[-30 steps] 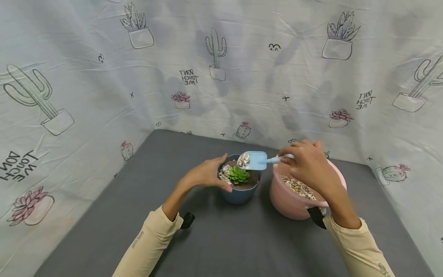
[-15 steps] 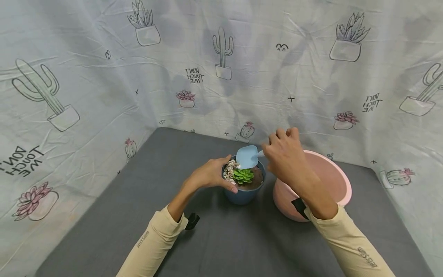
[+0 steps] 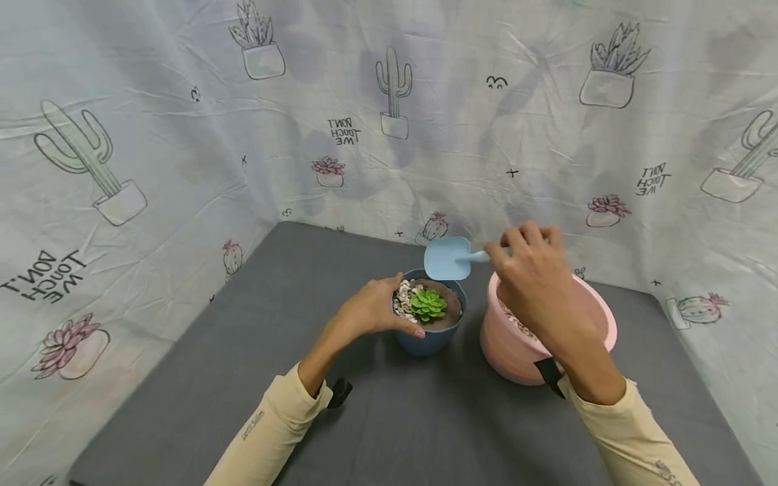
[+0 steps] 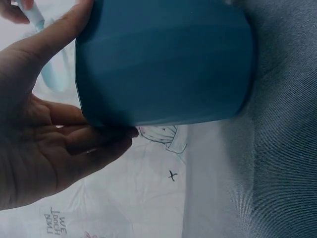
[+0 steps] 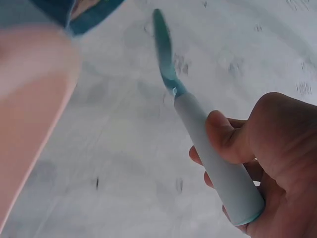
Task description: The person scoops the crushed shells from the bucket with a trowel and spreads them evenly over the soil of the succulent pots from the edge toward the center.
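A blue flowerpot (image 3: 425, 343) stands on the grey table, holding brown soil and a green succulent (image 3: 428, 304). White pebbles (image 3: 404, 309) lie on the soil along its left side. My left hand (image 3: 369, 310) grips the pot at its left rim, thumb in front and fingers behind; the left wrist view shows them around its wall (image 4: 163, 64). In my right hand (image 3: 535, 280) is the handle of a light blue hand trowel (image 3: 447, 258), its blade over the pot's back rim. No pebbles show on the blade. The right wrist view shows fingers wrapped around the trowel handle (image 5: 218, 163).
Right of the blue flowerpot stands a larger pink pot (image 3: 507, 354) with pebbles (image 3: 516, 324) inside, partly hidden by my right forearm. A white cloth (image 3: 450, 155) printed with cacti hangs behind and beside the grey table (image 3: 401, 418).
The trowel carried pebbles over the blue flowerpot, then tipped, and more pebbles lie left of the succulent. Its blade has since risen and moved back. My left hand keeps its grip.
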Demonstrator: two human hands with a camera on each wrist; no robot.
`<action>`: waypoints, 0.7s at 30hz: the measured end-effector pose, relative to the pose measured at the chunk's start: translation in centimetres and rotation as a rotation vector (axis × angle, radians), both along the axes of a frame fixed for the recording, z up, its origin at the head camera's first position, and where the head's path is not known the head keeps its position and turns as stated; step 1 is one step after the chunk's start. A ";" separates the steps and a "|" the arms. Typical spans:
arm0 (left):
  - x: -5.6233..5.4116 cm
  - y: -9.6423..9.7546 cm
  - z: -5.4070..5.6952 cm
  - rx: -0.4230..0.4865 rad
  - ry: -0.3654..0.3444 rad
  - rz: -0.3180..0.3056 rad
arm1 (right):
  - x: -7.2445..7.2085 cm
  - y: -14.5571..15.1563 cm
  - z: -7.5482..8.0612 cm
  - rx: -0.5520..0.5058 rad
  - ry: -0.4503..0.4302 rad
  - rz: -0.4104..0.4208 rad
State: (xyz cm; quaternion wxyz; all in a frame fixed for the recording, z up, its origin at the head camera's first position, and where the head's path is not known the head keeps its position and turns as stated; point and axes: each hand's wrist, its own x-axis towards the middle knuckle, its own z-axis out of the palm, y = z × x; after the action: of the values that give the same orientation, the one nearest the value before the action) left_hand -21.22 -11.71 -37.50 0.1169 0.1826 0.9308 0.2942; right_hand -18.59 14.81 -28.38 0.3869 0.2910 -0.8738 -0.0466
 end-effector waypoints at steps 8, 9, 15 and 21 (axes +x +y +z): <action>1.4 1.3 0.4 -0.075 0.018 0.091 | 2.5 8.4 0.9 -0.134 0.000 -0.075; 1.5 1.4 0.5 -0.083 0.011 0.094 | 2.7 9.5 0.9 -0.126 -0.005 -0.096; 1.5 3.0 1.1 -0.085 0.034 0.034 | 2.9 13.5 -0.5 -0.025 -0.058 -0.162; 1.7 8.1 2.9 -0.027 0.183 -0.177 | 0.9 13.9 -3.1 0.136 0.002 -0.091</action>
State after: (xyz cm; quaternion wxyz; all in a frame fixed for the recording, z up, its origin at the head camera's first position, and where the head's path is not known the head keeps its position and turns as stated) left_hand -19.49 -3.61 -34.58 0.0597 0.2886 0.9217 0.2523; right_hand -17.72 28.68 -31.48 0.3647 0.2767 -0.8804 -0.1236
